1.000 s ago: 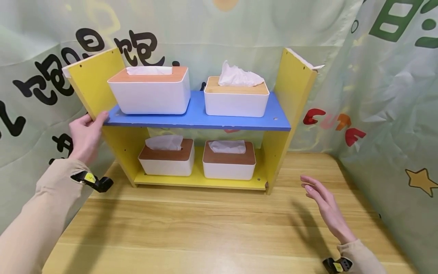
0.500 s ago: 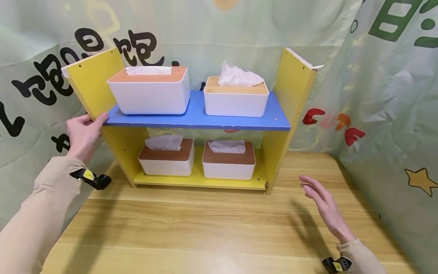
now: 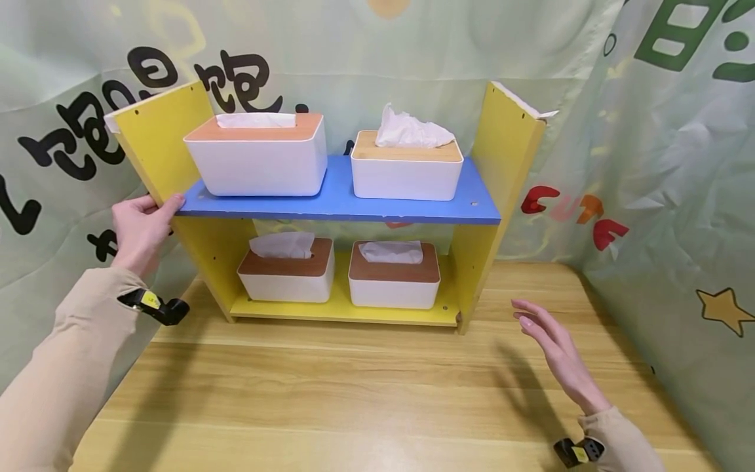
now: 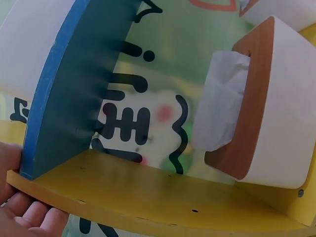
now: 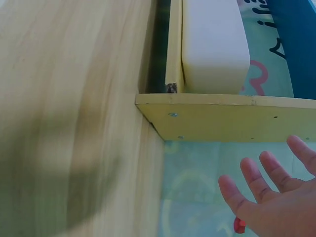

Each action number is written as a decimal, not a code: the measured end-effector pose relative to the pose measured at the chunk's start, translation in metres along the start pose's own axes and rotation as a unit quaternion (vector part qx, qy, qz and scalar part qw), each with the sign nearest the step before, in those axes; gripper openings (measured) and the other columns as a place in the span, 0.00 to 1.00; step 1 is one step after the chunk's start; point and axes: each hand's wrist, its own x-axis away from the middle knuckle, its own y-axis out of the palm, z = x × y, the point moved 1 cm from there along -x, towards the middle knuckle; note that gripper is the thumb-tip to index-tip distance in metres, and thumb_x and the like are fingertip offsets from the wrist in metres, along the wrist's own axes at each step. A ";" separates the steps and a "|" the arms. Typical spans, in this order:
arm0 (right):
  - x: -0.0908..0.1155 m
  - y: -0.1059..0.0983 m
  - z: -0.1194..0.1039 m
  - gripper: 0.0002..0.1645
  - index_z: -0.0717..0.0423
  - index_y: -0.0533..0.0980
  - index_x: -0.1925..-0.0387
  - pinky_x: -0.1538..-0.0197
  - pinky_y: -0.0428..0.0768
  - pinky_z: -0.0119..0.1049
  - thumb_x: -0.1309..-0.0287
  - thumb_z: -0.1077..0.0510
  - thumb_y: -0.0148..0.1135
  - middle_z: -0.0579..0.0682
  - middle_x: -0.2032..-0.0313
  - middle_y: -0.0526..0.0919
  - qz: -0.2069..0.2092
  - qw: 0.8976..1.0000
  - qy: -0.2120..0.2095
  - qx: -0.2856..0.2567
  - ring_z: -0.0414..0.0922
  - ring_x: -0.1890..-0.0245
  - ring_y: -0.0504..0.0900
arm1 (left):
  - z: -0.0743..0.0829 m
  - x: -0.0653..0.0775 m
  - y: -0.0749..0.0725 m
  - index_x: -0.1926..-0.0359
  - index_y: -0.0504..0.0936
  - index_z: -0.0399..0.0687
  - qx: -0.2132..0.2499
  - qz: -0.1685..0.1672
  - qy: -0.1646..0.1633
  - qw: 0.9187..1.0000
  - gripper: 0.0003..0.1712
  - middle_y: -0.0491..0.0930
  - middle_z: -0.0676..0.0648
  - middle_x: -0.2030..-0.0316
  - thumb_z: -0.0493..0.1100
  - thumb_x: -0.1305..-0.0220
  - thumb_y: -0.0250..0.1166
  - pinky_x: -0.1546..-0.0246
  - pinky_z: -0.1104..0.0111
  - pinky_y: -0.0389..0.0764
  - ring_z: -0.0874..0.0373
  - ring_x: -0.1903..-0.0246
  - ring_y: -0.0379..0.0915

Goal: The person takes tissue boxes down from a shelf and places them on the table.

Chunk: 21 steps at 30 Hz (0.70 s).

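My left hand [image 3: 141,229] grips the left side panel [image 4: 148,192] of a yellow shelf unit with a blue middle board [image 3: 339,208]. The thumb lies at the blue board's front corner; the other fingers [image 4: 37,215] wrap the panel's outer side. Over the table to the right of the unit, my right hand [image 3: 560,354] is held in the air, fingers spread and holding nothing. On the blue board stand a larger tissue box [image 3: 259,164] and a smaller light-wood-lidded tissue box [image 3: 407,177]. Below are two brown-lidded tissue boxes [image 3: 286,285] [image 3: 394,292], side by side.
The unit stands at the back of a wood-grain table [image 3: 354,393], close to a printed pale green curtain [image 3: 413,46]. That curtain continues along the right side [image 3: 678,229]. The unit's right side panel [image 3: 507,144] rises above the blue board.
My left hand's wrist has shifted slightly left with its grip kept on the panel. My right hand has drifted a little left. The unit and tissue boxes stay in place.
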 end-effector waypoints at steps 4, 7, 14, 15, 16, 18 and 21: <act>-0.005 -0.001 -0.005 0.24 0.64 0.65 0.31 0.42 0.67 0.13 0.22 0.61 0.43 0.22 0.41 0.72 0.000 1.000 -0.005 0.002 0.23 0.41 0.72 | -0.001 -0.001 -0.001 0.77 0.79 0.75 -0.004 -0.005 0.010 1.000 0.13 0.79 0.73 0.84 0.52 0.37 0.69 0.74 0.82 0.72 0.77 0.77 0.73; -0.009 -0.001 -0.010 0.24 0.65 0.65 0.31 0.42 0.67 0.14 0.22 0.61 0.43 0.22 0.42 0.72 0.001 1.000 -0.011 0.001 0.23 0.41 0.72 | -0.001 -0.001 -0.002 0.76 0.79 0.76 -0.014 -0.009 0.018 1.000 0.13 0.78 0.74 0.84 0.52 0.36 0.69 0.74 0.83 0.72 0.78 0.76 0.74; -0.018 -0.001 -0.019 0.23 0.68 0.66 0.32 0.43 0.70 0.15 0.24 0.65 0.45 0.25 0.42 0.75 0.007 0.999 -0.036 -0.015 0.27 0.42 0.75 | -0.001 -0.003 -0.001 0.78 0.78 0.77 -0.031 -0.005 0.034 0.999 0.15 0.77 0.74 0.85 0.52 0.35 0.68 0.77 0.81 0.70 0.79 0.78 0.73; -0.019 -0.002 -0.021 0.23 0.69 0.66 0.32 0.44 0.70 0.16 0.25 0.65 0.46 0.25 0.42 0.75 0.009 0.999 -0.040 -0.019 0.27 0.42 0.75 | -0.001 -0.003 -0.001 0.78 0.77 0.77 -0.032 -0.005 0.034 0.999 0.15 0.77 0.74 0.85 0.52 0.35 0.68 0.77 0.81 0.70 0.79 0.78 0.73; -0.021 -0.002 -0.022 0.23 0.69 0.66 0.33 0.44 0.71 0.16 0.25 0.66 0.46 0.26 0.42 0.76 0.013 0.999 -0.044 -0.025 0.28 0.42 0.76 | -0.001 -0.003 -0.001 0.78 0.77 0.77 -0.033 -0.006 0.034 0.999 0.15 0.77 0.74 0.85 0.52 0.35 0.67 0.77 0.81 0.69 0.79 0.78 0.73; -0.024 -0.003 -0.027 0.23 0.70 0.66 0.33 0.44 0.72 0.17 0.26 0.68 0.47 0.29 0.43 0.77 0.022 0.998 -0.053 -0.039 0.29 0.42 0.77 | -0.001 -0.003 -0.001 0.78 0.77 0.77 -0.033 -0.005 0.033 0.999 0.15 0.77 0.74 0.85 0.52 0.35 0.67 0.77 0.81 0.69 0.79 0.78 0.73; -0.029 -0.004 -0.034 0.23 0.72 0.66 0.34 0.45 0.74 0.18 0.28 0.70 0.48 0.33 0.42 0.79 0.034 0.995 -0.067 -0.072 0.32 0.42 0.78 | -0.001 -0.002 -0.001 0.77 0.77 0.76 -0.029 -0.007 0.033 0.999 0.15 0.78 0.74 0.84 0.51 0.35 0.67 0.77 0.82 0.70 0.79 0.77 0.73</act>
